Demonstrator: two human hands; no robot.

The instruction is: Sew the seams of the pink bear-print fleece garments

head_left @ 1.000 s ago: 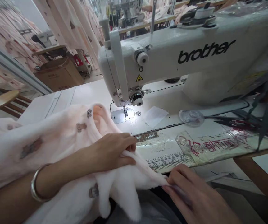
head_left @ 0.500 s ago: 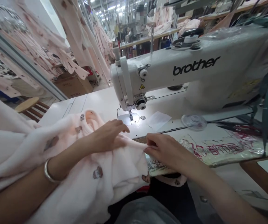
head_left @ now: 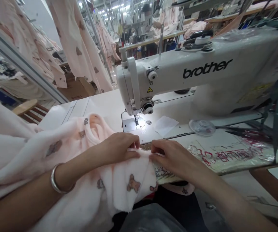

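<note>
L hand (head_left: 121,147) pinches the top edge of the pink cloth (head_left: 88,193), thumb below, fingertips bent over it; R hand (head_left: 169,154) nips the same edge at its R end, thumb vs. curled forefinger; hands v. close together, small gap between, short run of cloth edge spanning it; both just in front of the machine's foot (head_left: 136,120), near the table's front edge.

Cloth is soft, fluffy, w/ small brown & grey bear prints; lies over front L part of the white table (head_left: 100,104), bunched under L forearm, rest hanging down toward the person's lap; a round banded opening in it sits up beyond L wrist, L of the foot & apart from it; metal bangle (head_left: 53,180) on L wrist.

White sewing machine (head_left: 167,80), "brother" on its arm, stands behind the hands, lamp lit over the plate; R of the plate, a thin white scrap (head_left: 166,125), then a clear plastic disc (head_left: 202,127), both flat on table; printed ruler (head_left: 166,175) along front edge, just below R hand, partly covered by cloth; far L, wooden stool (head_left: 25,107); behind table, cardboard box (head_left: 77,88) & pink printed clothes (head_left: 78,48) hanging.
</note>
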